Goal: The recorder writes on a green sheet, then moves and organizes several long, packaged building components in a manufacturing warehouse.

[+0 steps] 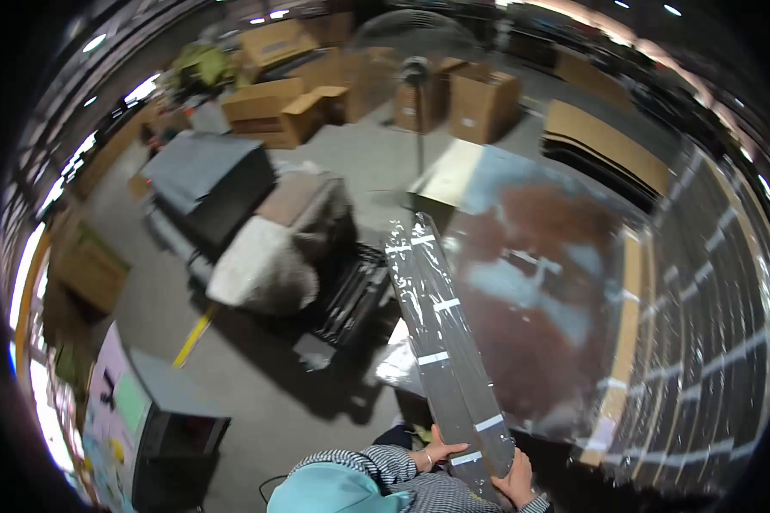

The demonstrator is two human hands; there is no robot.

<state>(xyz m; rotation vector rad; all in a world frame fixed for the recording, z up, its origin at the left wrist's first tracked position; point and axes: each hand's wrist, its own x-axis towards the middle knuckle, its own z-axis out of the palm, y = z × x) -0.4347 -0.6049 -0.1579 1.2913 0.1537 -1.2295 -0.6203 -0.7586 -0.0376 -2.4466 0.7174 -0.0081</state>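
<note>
I see the left hand with fingers curled on the left edge of a long dark plastic-wrapped panel, and the right hand grips its right edge near the lower end. The panel has white tape strips across it and leans away from me over a worn reddish worktable. Behind it stands a pedestal fan, with cardboard boxes farther away.

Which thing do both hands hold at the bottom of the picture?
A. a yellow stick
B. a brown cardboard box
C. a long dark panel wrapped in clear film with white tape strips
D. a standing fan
C: the left hand and the right hand grip the near end of the long dark panel.
</note>
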